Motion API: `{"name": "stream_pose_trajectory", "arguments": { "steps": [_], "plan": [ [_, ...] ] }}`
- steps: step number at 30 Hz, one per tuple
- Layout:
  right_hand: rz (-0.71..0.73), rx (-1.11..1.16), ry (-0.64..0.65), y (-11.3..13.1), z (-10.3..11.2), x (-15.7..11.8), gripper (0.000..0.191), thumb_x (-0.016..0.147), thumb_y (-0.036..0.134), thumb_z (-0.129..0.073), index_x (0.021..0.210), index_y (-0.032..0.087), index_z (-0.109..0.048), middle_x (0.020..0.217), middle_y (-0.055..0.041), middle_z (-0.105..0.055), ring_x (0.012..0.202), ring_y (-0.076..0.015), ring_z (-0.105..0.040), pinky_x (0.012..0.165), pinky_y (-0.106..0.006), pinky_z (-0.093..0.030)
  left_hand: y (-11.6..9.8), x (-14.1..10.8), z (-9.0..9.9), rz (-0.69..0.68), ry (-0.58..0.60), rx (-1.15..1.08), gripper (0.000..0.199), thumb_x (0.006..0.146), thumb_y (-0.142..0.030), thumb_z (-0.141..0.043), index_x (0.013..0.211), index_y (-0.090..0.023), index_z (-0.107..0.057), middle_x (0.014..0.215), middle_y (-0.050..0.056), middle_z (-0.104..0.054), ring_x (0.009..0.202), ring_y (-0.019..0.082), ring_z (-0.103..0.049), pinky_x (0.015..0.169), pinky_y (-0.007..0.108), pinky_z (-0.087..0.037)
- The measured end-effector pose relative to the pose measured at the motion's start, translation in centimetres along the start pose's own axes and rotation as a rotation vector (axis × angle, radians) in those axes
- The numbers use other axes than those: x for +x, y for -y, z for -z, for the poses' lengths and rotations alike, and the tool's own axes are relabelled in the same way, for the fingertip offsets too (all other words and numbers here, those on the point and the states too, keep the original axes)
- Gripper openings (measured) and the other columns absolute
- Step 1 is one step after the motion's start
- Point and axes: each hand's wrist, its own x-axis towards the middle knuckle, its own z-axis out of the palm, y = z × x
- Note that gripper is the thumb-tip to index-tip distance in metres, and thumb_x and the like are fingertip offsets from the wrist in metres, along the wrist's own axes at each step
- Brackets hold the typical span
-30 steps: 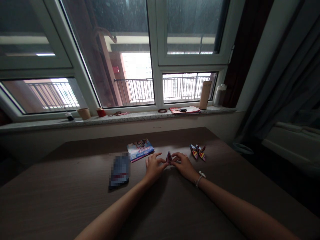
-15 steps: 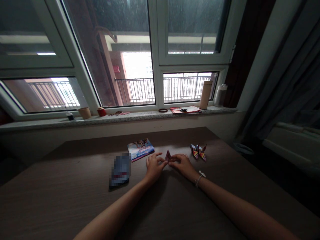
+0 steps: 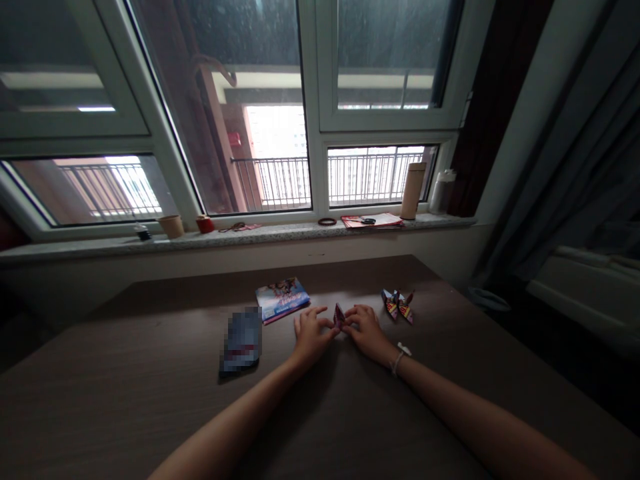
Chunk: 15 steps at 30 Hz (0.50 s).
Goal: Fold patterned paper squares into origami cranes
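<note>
Between my two hands, just above the brown table [image 3: 165, 400], a small piece of folded patterned paper [image 3: 339, 315] points upward. My left hand [image 3: 313, 335] pinches its lower left side between thumb and forefinger, the other fingers spread out. From the right, my right hand [image 3: 367, 330] grips the other side with its fingertips; a pale bracelet [image 3: 397, 360] circles that wrist. To the right of this hand stand folded paper cranes [image 3: 398, 307] with colourful print, close together. The fingertips partly hide the bottom of the folded paper.
Left of my hands lie a colourful booklet or stack of printed paper [image 3: 283, 300] and a dark, pixelated flat object [image 3: 241, 343]. On the windowsill [image 3: 290, 232] stand a paper cup [image 3: 171, 227], a red spool-like item [image 3: 205, 224], scissors [image 3: 368, 221] on red-edged papers and a tan bottle [image 3: 413, 191].
The folded paper has tilted and turned slightly, showing more of its side. My right fingers have shifted and curled a little; both hands stay in nearly the same place.
</note>
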Motion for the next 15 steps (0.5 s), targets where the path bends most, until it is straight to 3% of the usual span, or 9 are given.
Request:
{"name": "stream_pose_trajectory", "arguments": {
  "steps": [8,15],
  "plan": [
    [-0.016,-0.098,0.029,0.5,-0.5,0.0,0.011,0.08,0.015,-0.063,0.071,0.019,-0.068,0.112,-0.0081,-0.061,0.117,-0.0279,-0.043,0.106,-0.045,-0.025,-0.7,-0.1,-0.7,-0.043,0.03,0.029,0.006,0.079,-0.02,-0.069,0.075,-0.021,-0.072,0.142,0.004,-0.051,0.135,0.031,-0.033,0.112,0.063,-0.014],
    [0.007,0.035,-0.027,-0.5,-0.4,0.2,0.01,0.083,0.022,-0.063,0.081,0.023,-0.072,0.106,-0.0062,-0.064,0.113,-0.0257,-0.045,0.1,-0.04,-0.032,-0.1,0.4,-0.8,-0.004,-0.054,-0.008,0.006,0.079,-0.02,-0.071,0.075,-0.022,-0.074,0.138,0.004,-0.055,0.132,0.031,-0.038,0.112,0.059,-0.021]
  ]
}}
